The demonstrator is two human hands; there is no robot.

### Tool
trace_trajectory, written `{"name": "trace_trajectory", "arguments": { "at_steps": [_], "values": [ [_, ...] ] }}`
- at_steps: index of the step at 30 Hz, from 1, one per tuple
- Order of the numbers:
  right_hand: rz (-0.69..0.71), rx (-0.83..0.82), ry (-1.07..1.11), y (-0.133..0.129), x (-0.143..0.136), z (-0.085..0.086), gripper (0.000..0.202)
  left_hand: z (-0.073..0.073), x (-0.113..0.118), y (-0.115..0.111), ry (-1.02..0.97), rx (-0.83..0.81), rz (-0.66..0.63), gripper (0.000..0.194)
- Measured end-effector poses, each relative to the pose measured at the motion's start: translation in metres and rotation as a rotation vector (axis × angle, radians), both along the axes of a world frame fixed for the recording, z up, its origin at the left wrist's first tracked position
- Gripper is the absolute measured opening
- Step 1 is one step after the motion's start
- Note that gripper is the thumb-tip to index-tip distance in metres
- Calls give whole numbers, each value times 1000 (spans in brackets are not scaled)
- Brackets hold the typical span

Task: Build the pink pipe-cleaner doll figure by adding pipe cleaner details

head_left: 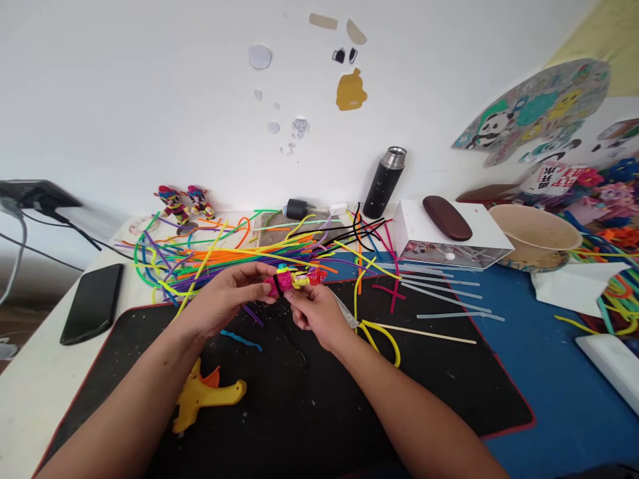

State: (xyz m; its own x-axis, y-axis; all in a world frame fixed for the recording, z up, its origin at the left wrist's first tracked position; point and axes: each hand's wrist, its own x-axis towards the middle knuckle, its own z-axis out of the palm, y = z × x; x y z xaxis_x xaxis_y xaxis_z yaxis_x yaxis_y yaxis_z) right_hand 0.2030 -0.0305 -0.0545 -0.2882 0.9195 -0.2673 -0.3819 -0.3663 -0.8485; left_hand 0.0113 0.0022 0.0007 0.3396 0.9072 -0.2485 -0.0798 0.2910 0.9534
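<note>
Forearms [409, 392] lie nearest. I find left hand [224, 296] and right hand [319, 316] pinching one small pink-and-yellow figure [285, 280] at dial centre; uneven pulling could loosen its parts. Scissors [355, 324], four o'clock, could nick a lowered right wrist; left-arm drift could knock the glue gun [212, 396], seven o'clock.

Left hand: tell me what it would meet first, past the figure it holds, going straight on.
Beyond the figure, the left hand would probably meet the right hand first, though depth is unclear.
</note>
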Motion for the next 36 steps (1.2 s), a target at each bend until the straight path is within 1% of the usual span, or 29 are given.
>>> {"name": "trace_trajectory", "arguments": {
  "at_steps": [3,6,10,13,16,20,25,29,32,36],
  "values": [
    [31,-8,7,-1,0,0,45,0,1,0,95,90,-14,35],
    [26,-7,31,-1,-1,0,42,-2,4,-1,210,212,-22,33],
    [-9,-28,54,0,-2,-2,43,-8,7,-4,364,379,-23,30],
    [-19,-51,67,0,-2,-2,43,-13,8,-6,463,473,-28,28],
    [-13,-61,78,0,-2,-2,40,-15,8,-6,502,509,-32,27],
    [8,-72,84,-1,0,0,36,-12,9,-6,568,557,2,25],
    [32,-60,105,-3,0,2,44,-10,12,-6,636,644,20,23],
    [53,-32,94,-3,-1,0,51,-9,15,-8,683,692,22,22],
    [28,-17,65,-2,-3,-2,51,-7,18,-10,698,725,12,22],
    [-23,-6,33,-2,-5,-4,47,-6,20,-12,691,728,-5,22]
  ]
}}
